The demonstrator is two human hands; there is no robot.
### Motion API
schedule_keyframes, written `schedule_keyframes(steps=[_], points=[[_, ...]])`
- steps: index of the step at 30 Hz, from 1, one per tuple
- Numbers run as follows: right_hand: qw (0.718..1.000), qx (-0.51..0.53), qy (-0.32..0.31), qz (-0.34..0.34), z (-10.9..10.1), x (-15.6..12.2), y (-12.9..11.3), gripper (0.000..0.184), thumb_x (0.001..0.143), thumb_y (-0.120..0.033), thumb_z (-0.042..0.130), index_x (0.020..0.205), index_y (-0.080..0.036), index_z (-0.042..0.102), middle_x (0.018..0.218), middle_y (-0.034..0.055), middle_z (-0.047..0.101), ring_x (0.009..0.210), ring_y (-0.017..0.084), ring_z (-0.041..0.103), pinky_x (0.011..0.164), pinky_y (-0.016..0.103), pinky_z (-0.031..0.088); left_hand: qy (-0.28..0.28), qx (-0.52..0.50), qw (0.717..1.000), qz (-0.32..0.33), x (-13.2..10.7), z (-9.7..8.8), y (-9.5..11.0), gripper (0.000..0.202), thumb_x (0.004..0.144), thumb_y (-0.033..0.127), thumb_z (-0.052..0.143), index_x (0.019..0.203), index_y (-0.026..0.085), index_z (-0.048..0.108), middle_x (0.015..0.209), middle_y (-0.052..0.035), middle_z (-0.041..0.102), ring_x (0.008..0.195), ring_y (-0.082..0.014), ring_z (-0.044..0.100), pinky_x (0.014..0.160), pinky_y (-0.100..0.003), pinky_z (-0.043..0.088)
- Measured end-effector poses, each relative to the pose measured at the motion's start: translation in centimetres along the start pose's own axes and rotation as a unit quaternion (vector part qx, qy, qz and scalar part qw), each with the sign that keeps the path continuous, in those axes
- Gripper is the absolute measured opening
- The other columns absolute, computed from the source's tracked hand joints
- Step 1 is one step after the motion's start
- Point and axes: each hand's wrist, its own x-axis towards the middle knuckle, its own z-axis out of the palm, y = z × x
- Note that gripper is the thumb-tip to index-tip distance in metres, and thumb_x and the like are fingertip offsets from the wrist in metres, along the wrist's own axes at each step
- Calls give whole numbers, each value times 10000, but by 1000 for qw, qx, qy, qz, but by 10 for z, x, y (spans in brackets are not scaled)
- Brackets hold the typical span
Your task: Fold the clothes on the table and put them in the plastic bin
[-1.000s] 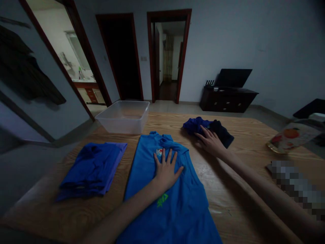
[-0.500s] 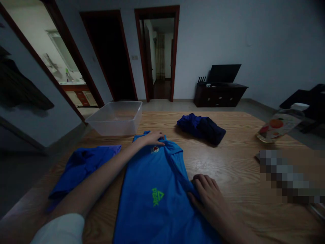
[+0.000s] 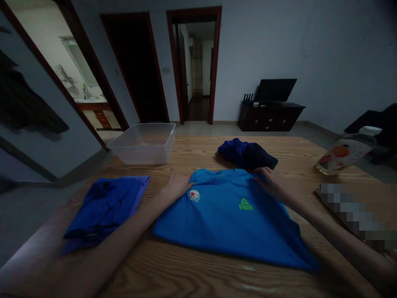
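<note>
A bright blue T-shirt [image 3: 223, 223] lies crosswise on the wooden table, its green PEAK print and round red-star badge facing up. My left hand [image 3: 177, 185] grips its upper left edge, thumb on top of the cloth. At the upper right corner, my right hand [image 3: 267, 179] holds the fabric, with its fingertips partly in shadow. The shirt's near edge spreads toward me, slightly blurred at the lower right. Left of my left forearm rests a stack of folded blue and purple clothes [image 3: 105, 205].
A clear plastic bin [image 3: 144, 145] stands at the table's far left. Behind the shirt sits a dark navy garment bundle [image 3: 246, 153]. To the right are a bottle with a fruit label [image 3: 344, 153] and a pixelated flat item [image 3: 356, 215]. The wooden table [image 3: 186, 273] has a far edge.
The T-shirt has turned from lengthwise to crosswise, its prints now reading sideways to me. My right hand has moved forward to the upper right corner; my left hand shifted slightly left and nearer.
</note>
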Motion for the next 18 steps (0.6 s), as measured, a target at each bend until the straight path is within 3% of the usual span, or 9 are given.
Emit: schedule_keyframes(steps=[4,7,9,12,16,18], points=[[1000,14,-19,0,17,-24,-16,499,1035,-590,529,1272,-178,685,1241,186,739,1113,364,721,1000,512,558,53,-6,998,-33,-23,7,0,355,1066,416,571,1328,207,689,1347,-201,710,1292,-399,641,1069,-525,519],[998,56,-29,28,23,-28,-18,555,1013,-602,552,1332,-158,654,1222,204,746,1117,377,725,985,528,575,79,-179,981,-11,-12,10,-9,291,998,425,662,1167,201,738,1344,-161,712,1359,-381,584,1192,-525,425],[994,90,-36,55,24,-18,-16,590,991,-581,576,1378,-137,625,1187,210,756,1048,359,744,899,490,607,52,-312,949,4,5,12,-15,298,937,468,706,1032,189,752,1182,-122,772,1192,-350,673,1100,-483,503],[983,144,-64,92,23,3,-14,552,928,-558,643,1293,-145,682,1068,169,783,917,313,760,757,405,620,15,-388,921,19,29,12,-20,424,870,604,716,886,181,738,922,-61,785,905,-287,717,849,-390,587],[965,219,-100,110,-2,29,-21,442,897,-610,676,979,-184,759,867,86,769,758,252,721,627,328,580,63,-450,891,20,41,-9,-24,580,851,717,687,1002,158,713,1027,-92,781,949,-271,718,856,-374,583],[957,253,-81,116,-30,40,-26,487,950,-648,599,1001,-188,751,880,77,761,765,242,709,625,322,578,100,-479,872,24,34,-35,-25,600,877,715,675,1090,154,681,1121,-106,766,1013,-261,719,916,-380,582]])
